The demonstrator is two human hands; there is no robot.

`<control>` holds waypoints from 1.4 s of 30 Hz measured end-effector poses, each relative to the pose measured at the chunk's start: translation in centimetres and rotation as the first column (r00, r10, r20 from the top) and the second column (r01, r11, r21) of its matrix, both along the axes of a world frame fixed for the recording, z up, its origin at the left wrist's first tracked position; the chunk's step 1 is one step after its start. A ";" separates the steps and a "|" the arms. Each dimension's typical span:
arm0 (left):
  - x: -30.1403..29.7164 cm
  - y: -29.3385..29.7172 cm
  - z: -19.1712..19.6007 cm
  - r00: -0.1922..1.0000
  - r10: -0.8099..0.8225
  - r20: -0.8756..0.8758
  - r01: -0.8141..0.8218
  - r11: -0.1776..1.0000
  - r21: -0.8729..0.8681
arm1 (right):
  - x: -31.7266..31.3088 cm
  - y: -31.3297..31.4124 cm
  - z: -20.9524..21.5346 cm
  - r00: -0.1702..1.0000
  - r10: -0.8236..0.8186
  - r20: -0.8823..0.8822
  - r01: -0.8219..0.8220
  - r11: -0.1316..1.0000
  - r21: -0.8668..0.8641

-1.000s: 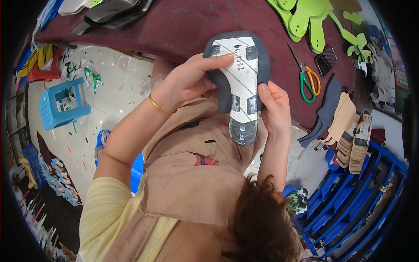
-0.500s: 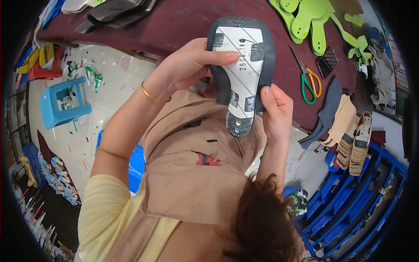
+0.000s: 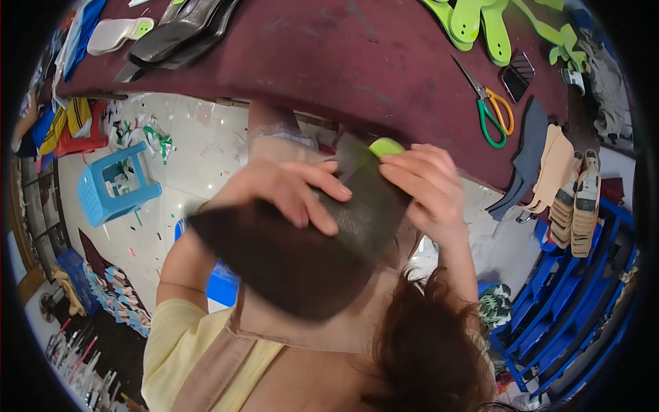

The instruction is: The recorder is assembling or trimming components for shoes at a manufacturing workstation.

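A dark shoe insole (image 3: pixel 292 264) is between my two hands over my lap, its broad end blurred and pointing lower left. A lime-green patch shows at its narrow heel end. My left hand (image 3: pixel 288 192) grips it from above, fingers bent across the dark surface; its thumb cannot be made out. Around the heel end, my right hand (image 3: pixel 429 189) is closed, with fingertips pressed near the green patch. The underside of the insole is turned away from view.
On the maroon table (image 3: pixel 322 62) lie scissors (image 3: pixel 494 110), a phone (image 3: pixel 517 77), lime-green insoles (image 3: pixel 473 24), dark insoles (image 3: pixel 182 38) and a white insole (image 3: pixel 117 34). Beige insoles (image 3: pixel 551 168) hang at the right edge. A blue stool (image 3: pixel 113 185) and blue rack (image 3: pixel 570 295) stand on either side.
The insole has been flipped from its white, marked underside to its dark face and lowered toward my body. My left hand has shifted down onto it; the right has moved toward its heel.
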State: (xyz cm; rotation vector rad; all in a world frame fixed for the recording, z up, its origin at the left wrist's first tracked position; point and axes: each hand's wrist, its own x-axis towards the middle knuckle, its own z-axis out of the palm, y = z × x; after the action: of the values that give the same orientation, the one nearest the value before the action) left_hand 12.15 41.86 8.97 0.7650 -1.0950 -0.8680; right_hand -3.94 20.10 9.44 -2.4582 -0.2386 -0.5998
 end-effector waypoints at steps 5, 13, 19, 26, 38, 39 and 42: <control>0.0 0.4 2.1 0.901 -0.024 0.432 0.015 1.000 0.023 | 1.3 -0.7 2.1 0.957 -0.097 0.272 0.136 0.982 -0.129; 0.2 -1.1 2.2 0.881 0.134 0.454 -0.099 0.990 -0.100 | 1.1 -1.0 1.9 0.938 -0.182 0.296 0.237 0.958 -0.163; -0.3 -1.5 1.4 0.977 0.209 0.045 -0.213 0.945 0.247 | 1.0 3.2 2.4 1.000 0.009 0.023 -0.014 0.970 0.244; -0.9 -2.6 -1.7 0.940 0.288 -0.185 -0.279 0.957 0.072 | 1.5 2.8 1.1 0.987 -0.116 0.112 0.084 0.963 0.257; 0.1 -1.3 0.7 0.976 0.204 0.076 -0.191 0.970 -0.148 | 0.5 1.5 2.6 0.972 0.033 0.234 -0.032 0.999 -0.007; 0.0 -1.3 0.7 0.969 0.236 0.074 -0.224 0.965 -0.140 | 0.4 1.5 2.7 0.975 0.045 0.216 -0.046 0.999 0.000; 0.5 -1.5 0.6 0.977 0.178 0.118 -0.159 0.976 -0.151 | 0.3 1.3 3.2 0.988 0.085 0.128 -0.095 0.993 0.073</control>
State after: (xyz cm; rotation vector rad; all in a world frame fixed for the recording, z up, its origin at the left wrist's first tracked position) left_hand 12.68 40.36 9.60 0.7929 -1.1753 -0.5966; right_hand -3.63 21.37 12.65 -2.3234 -0.3665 -0.7114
